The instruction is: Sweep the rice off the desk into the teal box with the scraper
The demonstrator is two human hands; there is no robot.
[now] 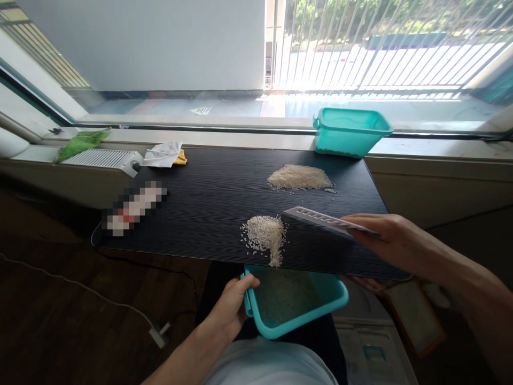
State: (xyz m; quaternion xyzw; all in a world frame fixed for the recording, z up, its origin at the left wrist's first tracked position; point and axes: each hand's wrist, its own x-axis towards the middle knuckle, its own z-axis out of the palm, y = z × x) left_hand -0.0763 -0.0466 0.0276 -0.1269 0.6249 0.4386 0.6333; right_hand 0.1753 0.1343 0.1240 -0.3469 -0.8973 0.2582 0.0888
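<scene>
My left hand point(232, 307) grips the left rim of a teal plastic tub point(320, 305), held just below the front edge of the black table point(208, 198); rice lies inside the tub. My right hand point(387, 238) holds a flat white slotted scraper point(320, 218) by its right end, its edge slanting over the table just right of a small rice pile point(266, 235). A thin trail of that pile reaches the table edge above the tub. A larger rice pile point(300, 177) lies farther back on the table.
A second teal tub point(348, 131) stands on the window sill at the back right. A crumpled white tissue over something yellow point(164, 154) lies at the back left, beside a white grille unit point(100, 159) and a green cloth point(82, 141). A white cable point(100, 299) runs across the floor.
</scene>
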